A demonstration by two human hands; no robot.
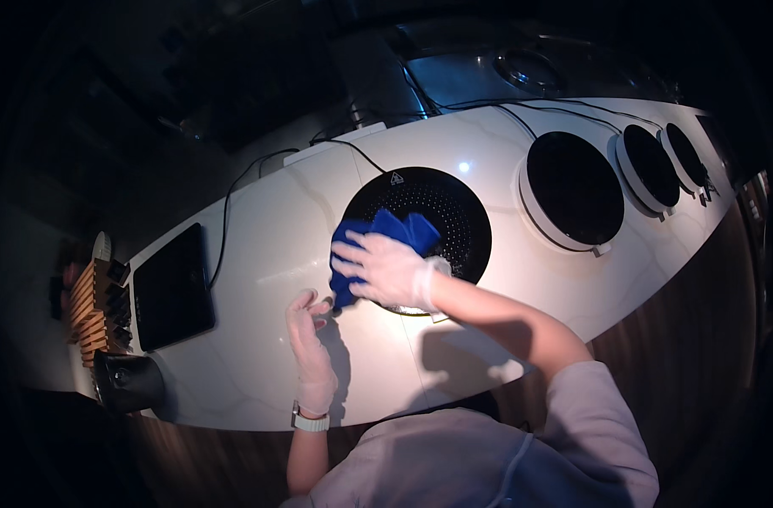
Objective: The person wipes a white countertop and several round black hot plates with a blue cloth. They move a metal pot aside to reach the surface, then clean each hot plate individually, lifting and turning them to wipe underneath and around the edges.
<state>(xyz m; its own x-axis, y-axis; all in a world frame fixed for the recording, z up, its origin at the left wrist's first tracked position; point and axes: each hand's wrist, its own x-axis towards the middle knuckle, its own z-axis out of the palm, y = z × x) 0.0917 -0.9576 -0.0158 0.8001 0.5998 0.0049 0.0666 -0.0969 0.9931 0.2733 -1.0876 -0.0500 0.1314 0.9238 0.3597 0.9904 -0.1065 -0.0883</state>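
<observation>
A round black induction cooktop (466, 216) with a dotted cooking zone and a warning triangle lies in front of me on the white marbled counter. My right hand (389, 270), in a thin translucent glove, presses flat with spread fingers on a crumpled blue cloth (412, 232). The cloth covers the left part of the cooktop and hangs past its edge. Just left of the cooktop's near edge is my left hand (310, 349), gloved too, with fingers bent and apart and nothing in them. A watch with a light band (313, 421) is on my left wrist.
More round black-topped cooktops (574, 187) stand in a row to the right. A flat black rectangular appliance (174, 289) lies at left, near a black container (129, 381) and a rack of wooden-handled items (94, 311). Black power cables (231, 200) run along the counter's far edge.
</observation>
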